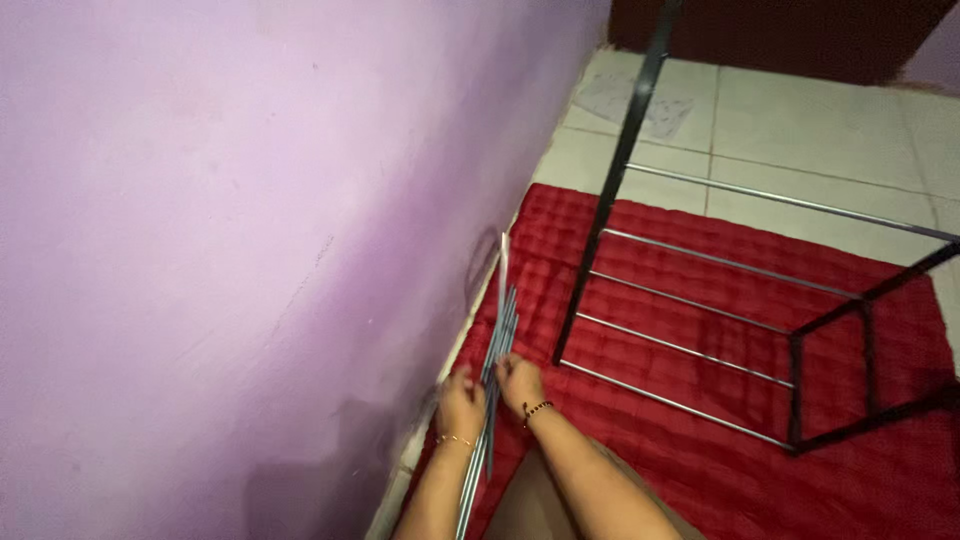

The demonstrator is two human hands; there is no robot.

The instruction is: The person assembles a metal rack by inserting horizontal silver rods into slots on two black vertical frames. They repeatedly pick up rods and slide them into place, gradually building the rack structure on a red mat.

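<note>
Down at the red mat's (720, 470) wall-side edge, left hand (459, 405) and right hand (520, 383) clamp fingers around a bundle of metal rods (497, 350).

Tiled floor (800, 120); red quilted mat (700, 470) on it; rack frame (700, 350) atop

Dim, warm indoor light here, with a strong pink-violet cast over the wall (200, 250). The wall glows brightest across its upper middle and sinks to deep shade at the bottom corner. The tiled floor (800, 130) takes a pale sheen, so the light probably comes from above and to the right. Thin shadows trail under the rack (720, 300) on the red mat (700, 450). Both hands look soft and slightly smeared. Grain everywhere, and straight lines lean near the edges.
</note>
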